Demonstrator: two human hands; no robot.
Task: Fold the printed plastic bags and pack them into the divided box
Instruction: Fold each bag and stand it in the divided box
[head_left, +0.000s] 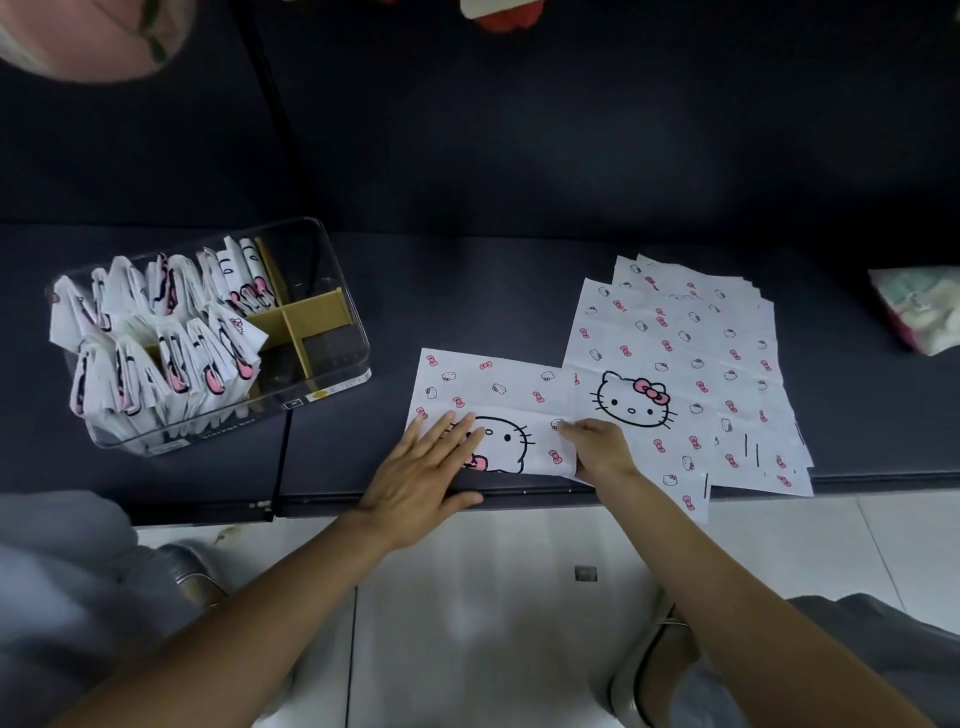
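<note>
Your left hand (431, 470) lies flat, fingers straight, pressing the half-folded bag (493, 410) at the bench (363, 441) front edge. Your right hand (597, 449) pinches its folded edge, beside the stack (701, 353). The box (311, 332), left, holds folded bags (156, 332).

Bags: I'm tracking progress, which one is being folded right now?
The bag lying crosswise under both hands, left of the flat stack; it alone is folded over.

Perhaps a home: dark sofa (519, 156)
</note>
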